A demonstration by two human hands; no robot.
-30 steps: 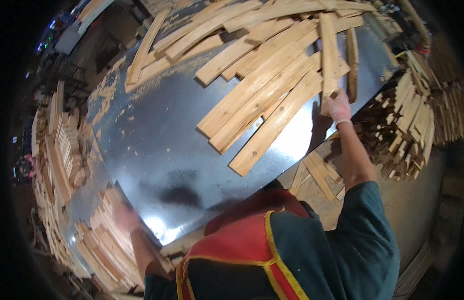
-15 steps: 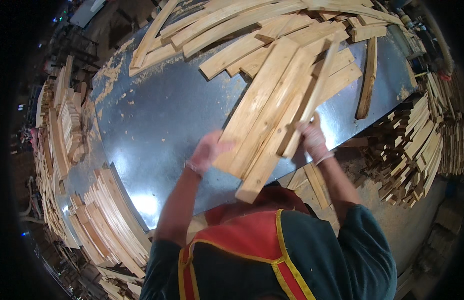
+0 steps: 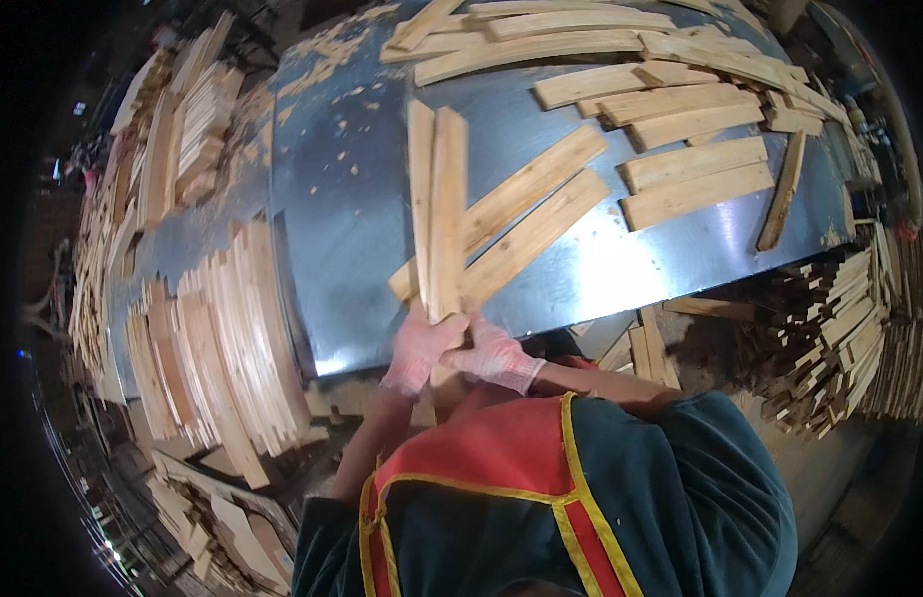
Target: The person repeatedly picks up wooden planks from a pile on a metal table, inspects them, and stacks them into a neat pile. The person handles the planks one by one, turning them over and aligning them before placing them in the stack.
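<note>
Both my hands, in thin pale gloves, are close together at the near edge of a metal-topped table (image 3: 332, 229). My left hand (image 3: 418, 350) is closed around the near end of a pair of wooden boards. My right hand (image 3: 493, 356) presses against the same end from the right, its fingers closed. One held board (image 3: 448, 199) is broad side up; the other board (image 3: 420, 169) leans beside it on the left, narrower to view. Under them, two more boards lie slanted on the metal, an upper board (image 3: 536, 184) and a lower board (image 3: 546, 234).
Curved boards (image 3: 541, 55) lie scattered along the far side, with short boards (image 3: 695, 179) at the right. A dark-edged strip (image 3: 782, 189) lies near the right edge. Stacked slats (image 3: 233, 328) stand at the left; a wood pile (image 3: 820, 338) sits below the table's right side.
My hands have come together at the boards' near end, the right one moving left. Two boards now lie apart on the table, while the held pair points straight away from me. The view has shifted.
</note>
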